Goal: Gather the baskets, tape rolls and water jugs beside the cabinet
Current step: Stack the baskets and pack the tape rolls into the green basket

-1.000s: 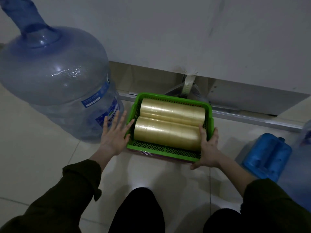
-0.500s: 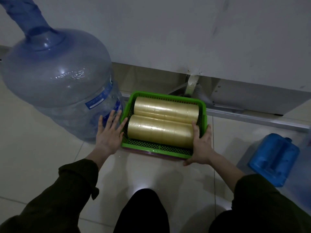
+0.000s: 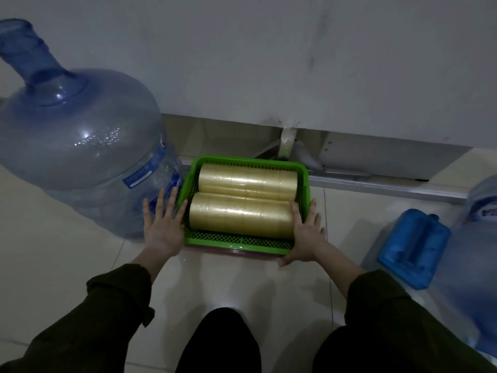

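As the green basket (image 3: pixel 236 240) of tape rolls (image 3: pixel 242 214) sits between them, my left hand (image 3: pixel 161 230) presses flat against its left wall; my right hand (image 3: pixel 306 236) straddles the right wall, fingers straight.

Single head-worn wide-angle view, looking forward and steeply down from close above the tiled floor (image 3: pixel 67 265), facing the cabinet (image 3: pixel 269 63) base.

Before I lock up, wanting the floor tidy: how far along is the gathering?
Done: tape rolls lie in the green basket by the cabinet, beside a water jug. In hand: left hand and right hand press its sides. Left: probably the right-hand jug.
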